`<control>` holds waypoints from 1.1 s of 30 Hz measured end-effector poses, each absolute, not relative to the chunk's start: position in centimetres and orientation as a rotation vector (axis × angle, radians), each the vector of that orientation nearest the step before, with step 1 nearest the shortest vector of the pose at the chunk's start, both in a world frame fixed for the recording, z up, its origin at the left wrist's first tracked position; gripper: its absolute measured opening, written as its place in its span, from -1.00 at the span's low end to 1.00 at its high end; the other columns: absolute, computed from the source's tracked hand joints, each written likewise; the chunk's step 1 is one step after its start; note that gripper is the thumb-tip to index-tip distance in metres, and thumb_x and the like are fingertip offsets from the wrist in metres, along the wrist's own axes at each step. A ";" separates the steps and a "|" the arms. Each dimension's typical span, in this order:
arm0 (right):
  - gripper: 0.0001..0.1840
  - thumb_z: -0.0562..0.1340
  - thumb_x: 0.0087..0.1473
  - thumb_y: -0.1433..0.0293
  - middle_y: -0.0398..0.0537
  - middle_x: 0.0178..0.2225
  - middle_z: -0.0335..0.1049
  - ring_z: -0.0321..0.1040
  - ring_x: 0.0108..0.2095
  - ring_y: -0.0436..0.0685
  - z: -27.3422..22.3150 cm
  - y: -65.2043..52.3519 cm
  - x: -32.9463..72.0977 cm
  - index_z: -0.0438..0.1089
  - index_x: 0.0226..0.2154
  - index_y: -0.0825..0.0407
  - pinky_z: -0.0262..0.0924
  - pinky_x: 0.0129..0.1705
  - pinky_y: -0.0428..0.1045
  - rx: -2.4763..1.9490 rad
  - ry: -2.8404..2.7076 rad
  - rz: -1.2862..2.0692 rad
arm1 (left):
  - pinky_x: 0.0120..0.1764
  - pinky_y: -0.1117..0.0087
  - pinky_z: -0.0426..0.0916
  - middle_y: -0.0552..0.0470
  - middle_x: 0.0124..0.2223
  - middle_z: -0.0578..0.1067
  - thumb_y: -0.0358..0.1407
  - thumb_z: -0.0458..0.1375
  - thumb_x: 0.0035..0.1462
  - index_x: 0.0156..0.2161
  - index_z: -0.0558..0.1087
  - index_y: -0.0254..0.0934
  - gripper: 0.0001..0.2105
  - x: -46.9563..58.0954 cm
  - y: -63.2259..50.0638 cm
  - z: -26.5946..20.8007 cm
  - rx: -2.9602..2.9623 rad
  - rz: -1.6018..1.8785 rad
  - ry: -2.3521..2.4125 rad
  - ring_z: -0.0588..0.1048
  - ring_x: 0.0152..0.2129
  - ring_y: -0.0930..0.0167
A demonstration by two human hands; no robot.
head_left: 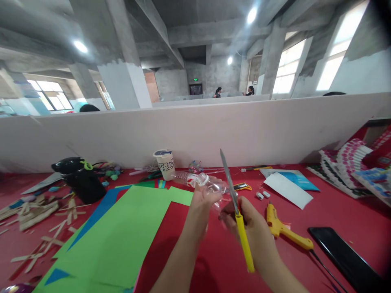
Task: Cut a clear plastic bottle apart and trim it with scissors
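Observation:
My left hand point(202, 205) is closed round a clear plastic bottle point(210, 184), which lies tilted above the red table, its label strip facing up. In my right hand point(249, 224) are scissors point(240, 232) with a yellow handle, seen nearly edge-on, the grey blades pointing up and away. The fingertips of that hand come close to the bottle's near end; whether they touch it I cannot tell. A yellow utility knife point(242, 186) lies just behind my right hand.
Green paper sheets point(122, 228) and a red sheet point(171, 240) spread at left. A yellow glue gun point(285, 230) and a black phone point(342, 254) lie at right. Behind stand a paper cup point(165, 165), a black bottle point(81, 183) and a white partition point(195, 132). Wooden sticks point(50, 240) litter the far left.

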State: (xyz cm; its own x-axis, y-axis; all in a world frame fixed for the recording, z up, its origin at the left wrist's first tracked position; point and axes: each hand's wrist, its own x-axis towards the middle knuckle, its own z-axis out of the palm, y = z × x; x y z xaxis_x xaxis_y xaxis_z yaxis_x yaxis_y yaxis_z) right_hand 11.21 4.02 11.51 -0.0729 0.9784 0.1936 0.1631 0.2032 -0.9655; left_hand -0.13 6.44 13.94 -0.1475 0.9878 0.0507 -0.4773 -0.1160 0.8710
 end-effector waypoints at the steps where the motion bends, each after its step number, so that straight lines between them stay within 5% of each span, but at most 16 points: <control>1: -0.85 0.16 0.01 0.24 -0.19 -0.51 0.29 0.21 -0.49 0.09 11.4 4.1 11.4 0.20 -0.42 -0.04 0.14 -0.47 -0.04 -1.146 -1.470 1.007 | -0.14 0.37 0.30 0.04 -0.23 0.53 -0.45 0.22 -0.19 -0.21 0.43 -0.23 -0.68 0.0 6.4 14.1 0.826 1.566 0.882 0.48 -0.24 0.36; 7: -0.75 0.29 0.00 0.21 -0.22 -0.54 0.26 0.10 -0.54 0.04 12.0 4.2 13.6 0.24 -0.46 -0.03 0.04 -0.49 -0.05 -1.145 -1.579 0.963 | -0.04 0.28 0.29 0.02 -0.22 0.53 -0.44 0.21 -0.08 -0.20 0.45 -0.22 -0.74 -0.3 6.3 14.2 0.957 1.541 0.918 0.49 -0.21 0.33; 13: -0.60 0.21 0.04 -0.01 -0.25 -0.58 0.17 0.01 -0.60 0.01 12.3 3.2 15.4 0.21 -0.49 -0.04 -0.06 -0.59 -0.08 -1.033 -1.644 1.104 | -0.07 0.24 0.36 0.00 -0.27 0.56 -0.39 0.22 -0.03 -0.21 0.45 -0.29 -0.79 -3.9 6.7 15.1 0.877 1.680 0.811 0.53 -0.23 0.30; 19: -0.64 0.26 0.07 0.07 -0.16 -0.39 0.26 0.16 -0.47 0.06 11.0 2.7 17.7 0.31 -0.22 -0.04 0.13 -0.41 -0.07 -1.140 -2.004 1.283 | -0.17 0.27 0.44 -0.03 -0.21 0.58 -0.42 0.18 0.02 -0.14 0.45 -0.29 -0.76 -6.3 6.3 16.1 0.790 1.687 0.672 0.56 -0.25 0.31; 24: -0.61 0.23 0.06 0.02 -0.28 -0.55 0.07 0.02 -0.55 0.02 11.5 2.7 18.2 0.19 -0.47 -0.03 -0.01 -0.51 -0.09 -1.096 -2.091 1.281 | -0.20 0.32 0.46 0.00 -0.22 0.59 -0.38 0.17 0.06 -0.02 0.43 -0.26 -0.67 -5.9 6.1 16.3 0.755 1.617 0.647 0.57 -0.27 0.33; 33: -0.46 0.25 -0.07 -0.15 -0.17 -0.56 0.21 0.06 -0.55 0.06 12.8 2.7 18.7 0.36 -0.51 0.01 -0.09 -0.55 -0.07 -1.067 -2.093 1.219 | -0.17 0.27 0.46 -0.05 -0.19 0.59 -0.36 0.18 0.04 -0.10 0.48 -0.29 -0.73 -6.0 6.0 16.2 0.755 1.561 0.613 0.56 -0.28 0.32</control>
